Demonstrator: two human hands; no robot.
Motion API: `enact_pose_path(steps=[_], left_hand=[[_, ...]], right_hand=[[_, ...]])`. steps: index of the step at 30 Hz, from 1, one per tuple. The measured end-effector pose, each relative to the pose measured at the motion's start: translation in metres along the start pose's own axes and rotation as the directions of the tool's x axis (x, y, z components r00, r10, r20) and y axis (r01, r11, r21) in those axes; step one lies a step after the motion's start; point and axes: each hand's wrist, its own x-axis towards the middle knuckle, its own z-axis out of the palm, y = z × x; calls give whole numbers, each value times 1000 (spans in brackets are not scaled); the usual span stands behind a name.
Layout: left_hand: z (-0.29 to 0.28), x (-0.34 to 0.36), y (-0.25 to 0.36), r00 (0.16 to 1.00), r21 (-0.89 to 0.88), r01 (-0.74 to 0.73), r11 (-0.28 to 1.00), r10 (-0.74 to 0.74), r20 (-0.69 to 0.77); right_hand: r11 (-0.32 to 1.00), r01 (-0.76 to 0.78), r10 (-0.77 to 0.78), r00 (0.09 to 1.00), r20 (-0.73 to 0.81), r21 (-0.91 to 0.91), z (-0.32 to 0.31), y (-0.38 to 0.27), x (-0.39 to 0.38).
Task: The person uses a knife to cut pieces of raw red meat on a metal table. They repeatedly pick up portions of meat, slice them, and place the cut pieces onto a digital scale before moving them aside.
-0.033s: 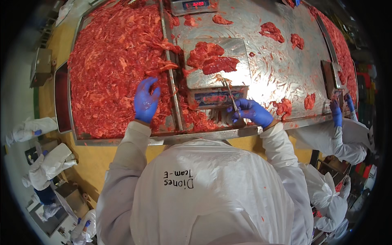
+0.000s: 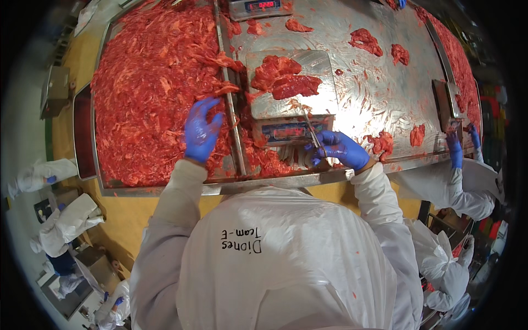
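My left hand [image 2: 202,130], in a blue glove, is over the near right part of a large heap of red meat trimmings [image 2: 148,99]. Its fingers are apart and hold nothing. Blue-gloved too, my right hand [image 2: 344,151] grips a pair of metal scissors [image 2: 312,132], whose blades point away from me toward the front edge of a steel scale [image 2: 291,113]. Two overlapping pieces of raw meat [image 2: 297,86] lie on the scale's plate. Small pale scraps [image 2: 297,104] are on the plate near the scissor tips.
A metal divider [image 2: 234,121] separates the heap from the steel tabletop [image 2: 379,82]. Loose meat pieces [image 2: 366,42] are scattered on it. Another scale [image 2: 261,7] stands at the far side. At the right, a co-worker's gloved hands [image 2: 455,148] are by the table edge; other people stand behind.
My left hand has shifted slightly to the right and away from me, its fingers leaning toward the divider. My right hand and the scissors have barely moved.
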Motion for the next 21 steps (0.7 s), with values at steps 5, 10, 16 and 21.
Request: enact_pose_path(steps=[5,10,16,21], left_hand=[[63,33,38,998,-183,-65,981,65,-6],[48,-2,22,977,-283,191,940,-154,149],[-33,-30,-68,977,116,211,971,-206,-56],[-17,32,-34,969,14,197,980,-193,-151]], right_hand=[[989,71,-74,997,14,133,55,-37,74],[996,21,-31,994,103,91,49,-13,96],[995,-23,38,987,156,-93,38,2,14],[958,67,-146,952,-271,-278,-45,-32,-14]])
